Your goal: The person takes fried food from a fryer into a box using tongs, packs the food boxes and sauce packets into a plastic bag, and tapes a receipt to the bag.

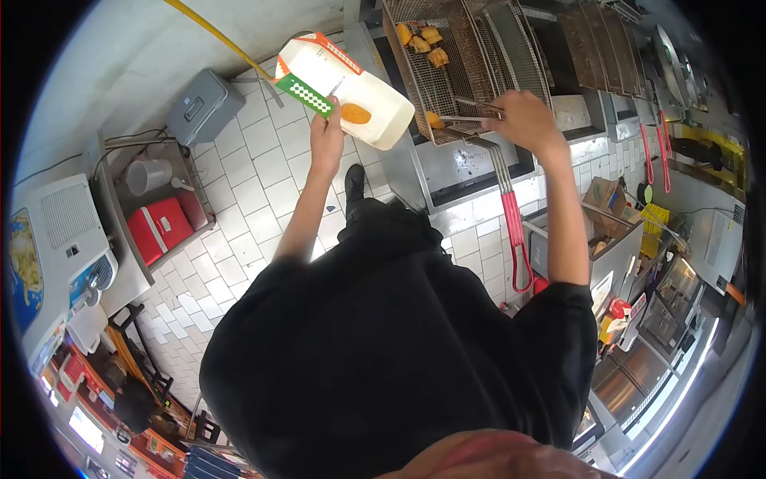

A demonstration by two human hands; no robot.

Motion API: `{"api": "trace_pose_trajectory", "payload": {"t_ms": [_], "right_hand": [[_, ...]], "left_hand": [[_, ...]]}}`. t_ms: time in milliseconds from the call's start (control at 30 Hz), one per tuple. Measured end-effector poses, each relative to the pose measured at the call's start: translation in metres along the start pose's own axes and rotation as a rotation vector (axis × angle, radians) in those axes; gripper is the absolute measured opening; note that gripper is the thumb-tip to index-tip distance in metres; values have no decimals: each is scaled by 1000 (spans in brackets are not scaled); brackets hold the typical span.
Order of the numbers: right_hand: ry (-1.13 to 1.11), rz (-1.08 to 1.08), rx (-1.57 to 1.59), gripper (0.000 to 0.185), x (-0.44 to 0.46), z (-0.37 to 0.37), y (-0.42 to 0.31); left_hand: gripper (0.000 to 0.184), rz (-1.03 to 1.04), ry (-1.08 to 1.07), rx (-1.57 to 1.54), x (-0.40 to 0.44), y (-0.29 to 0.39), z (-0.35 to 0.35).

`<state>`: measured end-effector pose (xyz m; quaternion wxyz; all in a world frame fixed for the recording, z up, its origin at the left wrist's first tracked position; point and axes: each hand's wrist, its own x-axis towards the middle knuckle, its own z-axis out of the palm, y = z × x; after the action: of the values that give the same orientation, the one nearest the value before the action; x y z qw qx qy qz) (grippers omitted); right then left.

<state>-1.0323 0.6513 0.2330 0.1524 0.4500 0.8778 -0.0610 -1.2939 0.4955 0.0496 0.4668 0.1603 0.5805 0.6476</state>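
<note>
My left hand (326, 142) grips the edge of an open white paper food container (375, 100) with orange and green checkered flaps. One golden fried piece (356, 114) lies inside it. My right hand (523, 120) is closed around metal tongs (471, 118), which reach over the near end of a wire fryer basket (447, 80). A fried piece (434, 120) sits at the tong tips; whether they pinch it I cannot tell. Several more fried pieces (430, 34) rest at the basket's far end. The basket's red-coated handle (512, 223) extends toward me, beneath my right forearm.
More wire baskets (511, 48) stand to the right, along the steel fryer (471, 168). A grey bin (206, 106) and a yellow pole (215, 36) are at the left wall. A red cooler (159, 230) sits on a shelf. Another person (134, 403) appears at lower left.
</note>
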Motion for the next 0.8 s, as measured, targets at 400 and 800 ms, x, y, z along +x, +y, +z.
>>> {"api": "trace_pose_trajectory", "payload": {"t_ms": [400,800], "right_hand": [[-198,-92,-129,26,66,59,-15],[118,-268,146,39,21,-62,-31]], "left_hand": [[51,-16,35,-48,-4,4,12],[50,-29,-7,-79,0,12,26]]}}
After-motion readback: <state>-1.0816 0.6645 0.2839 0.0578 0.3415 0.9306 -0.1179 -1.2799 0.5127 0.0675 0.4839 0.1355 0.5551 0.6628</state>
